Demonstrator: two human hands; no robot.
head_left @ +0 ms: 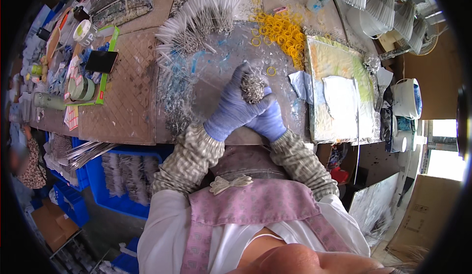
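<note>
Holds a bundle of thin metal wires (252,88) near the centre of the frame, above a stained worktable (194,99), with bunched silvery ends turned toward the camera. Wraps the blue-gloved left hand (228,102) around the bundle's left side, closed firmly on it. Clasps the blue-gloved right hand (269,116) against its lower right, clamped on the same bundle; cannot tell how the hidden fingertips lie. Shows a single yellow ring (271,71) on the tabletop, just beyond the bundle toward the upper right, apart from the heap of yellow rings (282,30) at upper centre-right. Includes, at upper centre, a fanned pile of pale-tipped wires (201,18); at right, a white sheet (340,99) on a paint-smeared board (319,57); at lower left, a blue crate (98,185) full of grey bristly bunches (130,175).
</note>
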